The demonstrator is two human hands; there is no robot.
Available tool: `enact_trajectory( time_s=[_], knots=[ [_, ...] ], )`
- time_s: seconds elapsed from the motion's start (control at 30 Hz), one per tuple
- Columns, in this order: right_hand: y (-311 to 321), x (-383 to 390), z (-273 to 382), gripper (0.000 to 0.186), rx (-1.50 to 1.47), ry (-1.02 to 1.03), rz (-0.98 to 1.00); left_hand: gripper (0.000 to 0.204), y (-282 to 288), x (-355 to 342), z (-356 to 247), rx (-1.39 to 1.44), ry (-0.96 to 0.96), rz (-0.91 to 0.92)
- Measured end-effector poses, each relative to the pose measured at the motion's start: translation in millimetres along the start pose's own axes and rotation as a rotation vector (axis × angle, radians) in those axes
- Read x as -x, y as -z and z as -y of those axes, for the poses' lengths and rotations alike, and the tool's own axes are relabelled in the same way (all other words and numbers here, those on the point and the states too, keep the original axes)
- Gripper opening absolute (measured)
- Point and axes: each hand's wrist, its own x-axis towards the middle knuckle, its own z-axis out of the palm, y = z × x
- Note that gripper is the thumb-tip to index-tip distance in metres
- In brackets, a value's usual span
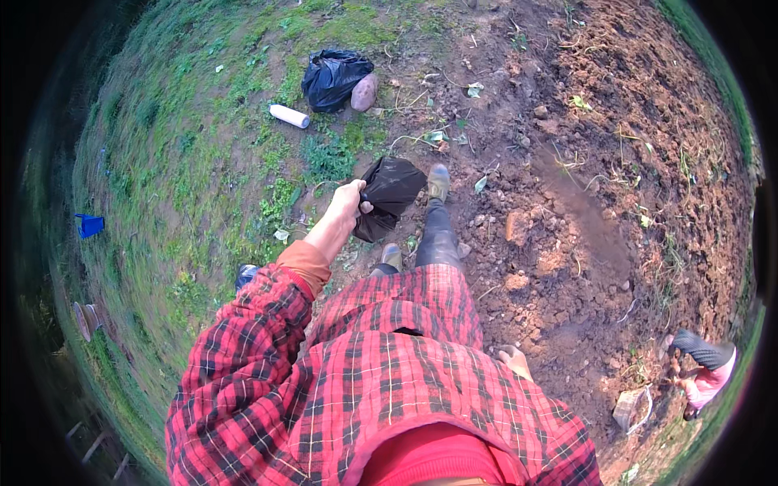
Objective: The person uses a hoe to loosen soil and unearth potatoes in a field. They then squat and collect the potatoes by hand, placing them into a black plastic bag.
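Note:
My left hand [348,200] is closed on the gathered part of a black plastic bag [392,193], which hangs in front of my legs. What the bag holds, if anything, is hidden. By the right side of my red plaid shirt, part of my right hand [514,362] shows low down, with its fingertips mostly out of sight. Ahead on the ground lies another black plastic bag [334,78], with a large pinkish tuber [364,92] like a sweet potato against it. A white cylindrical bottle [289,116] lies on its side just left of them.
Weedy grass [186,146] covers the left; loose, clodded soil [551,235] with scattered vines lies on the right. Another person [709,368] is at the far right beside a basket [630,409]. At the far left are a blue container [89,226] and a round spool-like object [85,321].

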Motion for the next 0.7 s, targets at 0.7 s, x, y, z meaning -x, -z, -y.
enact_trajectory(
  time_s=[0.7],
  knots=[
    [220,-194,247,0.025,-0.246,-0.34,0.131,0.044,-227,-405,-242,-1.434,-0.432,0.066]
  ],
)
